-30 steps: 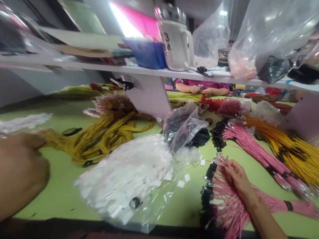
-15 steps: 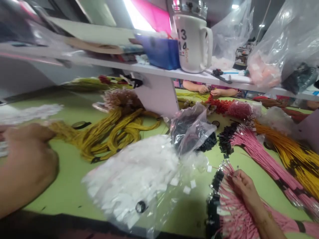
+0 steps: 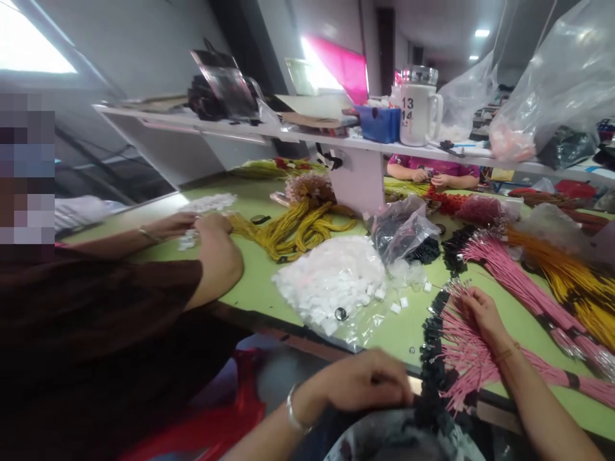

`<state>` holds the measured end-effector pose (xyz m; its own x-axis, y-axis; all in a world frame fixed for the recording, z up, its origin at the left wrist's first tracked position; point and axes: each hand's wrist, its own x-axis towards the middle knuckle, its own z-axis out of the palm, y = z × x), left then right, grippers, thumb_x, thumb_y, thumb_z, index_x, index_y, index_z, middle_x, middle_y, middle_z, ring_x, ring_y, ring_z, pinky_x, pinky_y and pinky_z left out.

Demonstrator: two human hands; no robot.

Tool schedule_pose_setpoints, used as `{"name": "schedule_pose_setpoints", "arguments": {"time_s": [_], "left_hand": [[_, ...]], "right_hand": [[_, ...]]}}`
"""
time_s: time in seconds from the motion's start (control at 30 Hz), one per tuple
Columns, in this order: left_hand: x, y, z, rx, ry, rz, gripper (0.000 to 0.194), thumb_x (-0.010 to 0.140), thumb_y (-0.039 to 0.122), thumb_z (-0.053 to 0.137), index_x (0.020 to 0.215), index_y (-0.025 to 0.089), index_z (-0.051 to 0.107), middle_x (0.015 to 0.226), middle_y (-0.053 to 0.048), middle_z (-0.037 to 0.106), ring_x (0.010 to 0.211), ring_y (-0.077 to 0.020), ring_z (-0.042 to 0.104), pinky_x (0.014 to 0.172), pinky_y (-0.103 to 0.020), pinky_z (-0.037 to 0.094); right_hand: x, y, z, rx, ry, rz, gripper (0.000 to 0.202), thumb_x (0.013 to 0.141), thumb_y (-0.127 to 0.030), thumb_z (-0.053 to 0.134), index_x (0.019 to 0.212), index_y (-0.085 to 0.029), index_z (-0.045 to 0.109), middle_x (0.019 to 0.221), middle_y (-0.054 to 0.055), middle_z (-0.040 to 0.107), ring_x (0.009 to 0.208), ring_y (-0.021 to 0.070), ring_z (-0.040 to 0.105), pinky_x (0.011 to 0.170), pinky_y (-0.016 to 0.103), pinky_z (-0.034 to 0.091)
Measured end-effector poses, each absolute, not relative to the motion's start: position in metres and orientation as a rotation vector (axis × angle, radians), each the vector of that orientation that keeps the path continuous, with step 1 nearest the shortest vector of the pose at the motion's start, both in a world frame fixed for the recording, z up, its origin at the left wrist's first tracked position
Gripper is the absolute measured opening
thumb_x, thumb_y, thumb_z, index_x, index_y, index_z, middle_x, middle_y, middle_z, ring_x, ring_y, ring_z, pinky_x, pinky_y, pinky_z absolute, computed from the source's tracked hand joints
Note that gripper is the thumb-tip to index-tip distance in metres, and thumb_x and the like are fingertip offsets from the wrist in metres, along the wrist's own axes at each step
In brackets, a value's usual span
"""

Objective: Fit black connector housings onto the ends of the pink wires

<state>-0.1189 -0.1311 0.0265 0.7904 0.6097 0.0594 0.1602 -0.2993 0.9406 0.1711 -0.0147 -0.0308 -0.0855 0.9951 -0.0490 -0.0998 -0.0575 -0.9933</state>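
My right hand [image 3: 484, 312] is closed at the metal-tipped ends of a fanned bundle of pink wires [image 3: 464, 352], its thumb and fingers pinching there. Along the bundle's left side runs a row of black plastic connectors [image 3: 432, 333], the lower ones hanging over the table's front edge. My left hand [image 3: 369, 383], with a bracelet at the wrist, is at that edge beside the lower connectors. Its fingers are curled, and whatever they hold is hidden. A patterned cloth [image 3: 403, 435] covers my lap below.
A clear bag of white connectors [image 3: 331, 275] lies mid-table, with a bag of black parts [image 3: 403, 230] behind. A co-worker's arm [image 3: 216, 256] reaches in at left by yellow wires [image 3: 298, 230]. More pink wires [image 3: 519, 275] lie right. A shelf [image 3: 298, 133] holds a mug [image 3: 418, 112].
The view has swung left and back, showing more of the co-worker and the shelf. My left hand is now in view at the table edge. My right hand stays at the pink wire ends.
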Motion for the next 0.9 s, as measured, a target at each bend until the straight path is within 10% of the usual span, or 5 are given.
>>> {"name": "schedule_pose_setpoints", "arguments": {"time_s": [0.2, 0.53, 0.9], "left_hand": [[-0.067, -0.013, 0.020, 2.414, 1.323, 0.944, 0.040, 0.098, 0.031, 0.045, 0.133, 0.019, 0.060, 0.140, -0.013, 0.059, 0.137, -0.0266, 0.044, 0.114, -0.049, 0.032], [-0.104, 0.003, -0.025, 2.758, 1.699, 0.271, 0.042, 0.098, 0.032, 0.041, 0.082, 0.010, 0.072, 0.082, -0.016, 0.070, 0.076, -0.0224, 0.061, 0.089, -0.042, 0.037], [-0.034, 0.067, -0.016, 2.424, 1.867, 0.530, 0.024, 0.095, 0.024, 0.047, 0.106, 0.013, 0.065, 0.109, -0.017, 0.062, 0.105, -0.0278, 0.051, 0.088, -0.040, 0.035]], "right_hand": [[0.170, -0.014, -0.031, -0.995, -1.042, 1.435, 0.041, 0.068, -0.042, 0.082, 0.067, -0.022, 0.047, 0.048, -0.009, 0.043, 0.043, 0.0075, 0.034, 0.049, 0.025, 0.036], [0.172, -0.008, -0.035, -0.976, -0.991, 1.415, 0.045, 0.065, -0.042, 0.084, 0.066, -0.022, 0.044, 0.050, -0.010, 0.038, 0.044, 0.0069, 0.029, 0.043, 0.022, 0.021], [0.173, -0.011, -0.034, -1.039, -1.145, 1.282, 0.044, 0.070, -0.053, 0.076, 0.069, -0.023, 0.045, 0.048, -0.010, 0.038, 0.043, 0.0080, 0.030, 0.043, 0.022, 0.023]]}}
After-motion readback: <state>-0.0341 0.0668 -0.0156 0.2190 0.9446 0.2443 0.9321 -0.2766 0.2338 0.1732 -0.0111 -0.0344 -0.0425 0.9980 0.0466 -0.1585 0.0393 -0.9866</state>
